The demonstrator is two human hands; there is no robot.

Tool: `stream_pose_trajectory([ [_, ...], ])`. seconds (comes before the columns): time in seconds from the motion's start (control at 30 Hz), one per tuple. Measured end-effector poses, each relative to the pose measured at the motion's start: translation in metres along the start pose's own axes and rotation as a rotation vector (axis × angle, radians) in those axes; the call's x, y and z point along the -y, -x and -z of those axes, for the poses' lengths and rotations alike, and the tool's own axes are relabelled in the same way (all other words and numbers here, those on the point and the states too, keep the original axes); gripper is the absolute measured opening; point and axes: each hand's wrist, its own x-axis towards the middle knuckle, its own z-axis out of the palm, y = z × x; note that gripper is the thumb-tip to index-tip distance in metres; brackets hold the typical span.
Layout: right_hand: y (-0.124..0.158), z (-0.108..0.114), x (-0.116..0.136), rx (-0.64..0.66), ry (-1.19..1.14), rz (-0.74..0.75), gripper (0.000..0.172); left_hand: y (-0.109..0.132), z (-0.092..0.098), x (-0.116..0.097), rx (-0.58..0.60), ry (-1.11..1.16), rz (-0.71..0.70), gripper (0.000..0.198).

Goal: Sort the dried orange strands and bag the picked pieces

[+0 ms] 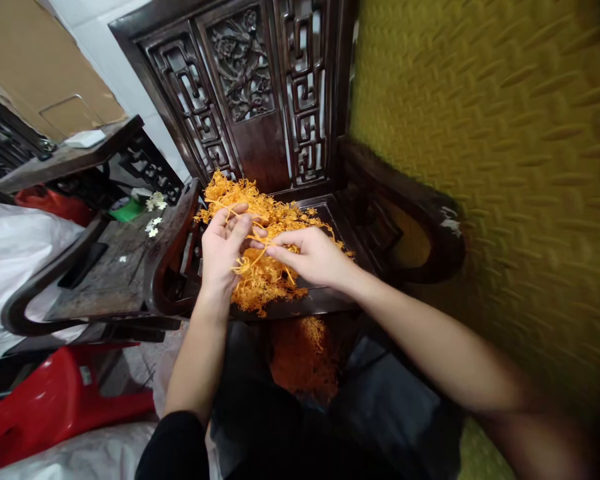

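Observation:
A heap of orange, stringy, branching strands (273, 283) covers much of the dark wooden chair seat (325, 300). Above the heap, my left hand (225, 240) has its fingers curled around an orange strand. My right hand (313, 253) comes in from the right and pinches an orange strand between thumb and fingertips. The two hands are close together, with thin orange pieces stretching between them. Whether the strands are cord or plastic I cannot make out. More orange material (305, 353) shows below the seat's front edge, between my legs.
A carved chair back (260, 150) rises behind the heap, with a curved armrest (430, 233) on the right beside a yellow textured surface (505, 167). At left stand another wooden chair (125, 273) carrying small pale pieces, a red plastic stool (60, 400) and white sacks (20, 247).

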Motion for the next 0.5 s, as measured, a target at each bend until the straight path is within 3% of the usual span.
stream_pose_trajectory([
  [0.1,-0.005,0.014,-0.004,-0.009,-0.365,-0.168,0.031,-0.001,0.011,0.005,-0.026,-0.239,0.031,0.042],
  [0.23,-0.008,0.012,-0.012,0.007,-0.739,-0.347,0.030,0.006,0.015,0.010,0.149,-0.376,-0.007,0.040],
  [0.3,-0.008,0.003,-0.015,0.026,-0.734,-0.395,0.029,0.009,0.010,0.012,0.196,-0.346,-0.112,0.044],
  [0.37,-0.007,-0.003,-0.016,0.073,-0.632,-0.411,0.029,0.011,0.005,0.015,0.159,-0.312,-0.212,0.033],
  [0.43,-0.005,-0.003,-0.016,0.133,-0.419,-0.367,0.031,0.010,0.001,0.017,0.094,-0.253,-0.221,0.025],
  [0.5,-0.004,0.005,-0.013,0.092,-0.173,-0.277,0.034,0.010,-0.001,0.018,0.062,-0.178,-0.145,0.026],
])
